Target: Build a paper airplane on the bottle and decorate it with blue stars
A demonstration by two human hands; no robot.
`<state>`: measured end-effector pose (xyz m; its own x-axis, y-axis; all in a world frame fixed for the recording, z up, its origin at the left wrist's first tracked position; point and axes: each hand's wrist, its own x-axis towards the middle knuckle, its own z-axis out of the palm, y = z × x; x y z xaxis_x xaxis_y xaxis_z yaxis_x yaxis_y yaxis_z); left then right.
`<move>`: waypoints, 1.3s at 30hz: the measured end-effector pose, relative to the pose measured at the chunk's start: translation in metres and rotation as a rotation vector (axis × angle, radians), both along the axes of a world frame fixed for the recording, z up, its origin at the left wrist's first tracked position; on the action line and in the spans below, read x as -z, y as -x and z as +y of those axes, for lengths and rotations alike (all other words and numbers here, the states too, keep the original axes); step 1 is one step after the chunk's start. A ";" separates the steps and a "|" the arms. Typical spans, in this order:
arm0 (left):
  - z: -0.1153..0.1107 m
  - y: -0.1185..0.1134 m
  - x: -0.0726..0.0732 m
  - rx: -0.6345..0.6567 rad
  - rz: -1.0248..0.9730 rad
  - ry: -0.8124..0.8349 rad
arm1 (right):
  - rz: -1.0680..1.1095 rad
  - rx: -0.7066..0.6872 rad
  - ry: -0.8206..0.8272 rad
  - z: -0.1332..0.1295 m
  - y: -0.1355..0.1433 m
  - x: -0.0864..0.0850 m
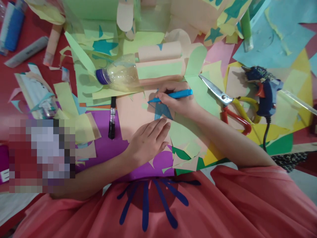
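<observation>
In my right hand (pixel 177 100) is a blue pen (pixel 180 94), its tip pointing left over a peach paper sheet (pixel 131 115). Below the pen a blue paper piece (pixel 162 111) lies on that sheet, partly hidden by my right hand. My left hand (pixel 148 138) rests palm down across the lower part of the peach sheet, its fingers extended toward the blue piece. A black marker (pixel 112 119) lies just left of the sheet. Above the sheet is a plastic bottle (pixel 123 72) with a purple cap, its body wrapped in peach and green paper.
Scissors (pixel 224 99) with red and yellow handles lie open to the right, beside a dark blue glue gun (pixel 267 91) with a cord. Purple paper (pixel 99 145) and several scraps surround my hands. A blue glue bottle (pixel 15 28) and grey marker (pixel 27 51) lie at upper left.
</observation>
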<state>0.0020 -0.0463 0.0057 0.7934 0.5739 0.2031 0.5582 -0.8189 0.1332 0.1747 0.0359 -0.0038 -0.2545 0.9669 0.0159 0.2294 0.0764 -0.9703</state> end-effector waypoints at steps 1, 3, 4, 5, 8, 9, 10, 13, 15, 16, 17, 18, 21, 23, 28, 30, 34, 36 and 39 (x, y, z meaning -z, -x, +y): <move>0.000 0.000 0.000 0.001 0.002 -0.002 | 0.003 -0.003 -0.003 0.000 0.000 0.000; 0.000 0.000 -0.001 0.002 0.014 0.006 | 0.001 -0.008 -0.002 -0.001 0.000 0.000; 0.000 0.001 -0.001 0.002 0.021 0.012 | -0.006 -0.010 0.005 -0.001 0.000 -0.001; 0.000 0.001 0.000 0.002 0.024 0.016 | -0.014 -0.012 0.016 -0.001 0.000 -0.001; -0.001 0.001 0.000 0.003 0.027 0.026 | -0.027 -0.012 0.040 -0.002 0.001 -0.002; -0.001 0.001 0.001 0.004 0.032 0.034 | -0.029 -0.007 0.038 -0.001 0.001 -0.002; -0.001 0.001 0.001 0.002 0.035 0.040 | -0.029 -0.002 0.031 -0.001 0.001 -0.002; -0.001 0.001 0.001 0.002 0.028 0.039 | -0.035 0.004 0.012 -0.001 0.000 -0.002; 0.000 0.001 0.001 0.004 0.014 0.023 | -0.037 0.016 0.008 0.000 0.000 -0.002; 0.000 0.000 0.001 0.004 0.007 0.016 | -0.035 0.024 0.004 0.000 0.000 -0.002; 0.000 0.000 0.001 0.004 -0.001 0.008 | -0.029 0.028 -0.002 -0.001 0.000 -0.002; 0.001 0.000 0.001 0.002 -0.012 0.000 | -0.020 0.030 -0.008 -0.001 0.000 -0.002; 0.001 -0.001 0.000 0.003 -0.017 -0.019 | 0.001 0.011 -0.003 -0.001 0.000 -0.002; 0.001 -0.001 0.000 0.003 0.000 -0.023 | 0.002 -0.001 0.022 -0.001 0.000 -0.003; 0.000 0.000 -0.001 0.001 0.022 -0.019 | -0.003 -0.011 0.064 -0.001 0.000 -0.003; 0.000 0.000 0.000 0.003 0.013 -0.020 | 0.006 -0.016 0.042 -0.001 0.000 -0.003; 0.000 0.000 0.001 0.002 0.002 -0.017 | 0.016 0.001 -0.034 0.000 -0.001 -0.002; 0.000 0.000 0.001 0.001 0.001 -0.012 | 0.012 0.015 -0.041 0.000 -0.001 -0.001; 0.000 0.000 0.001 0.002 -0.009 -0.012 | 0.015 0.019 -0.015 0.000 0.000 -0.001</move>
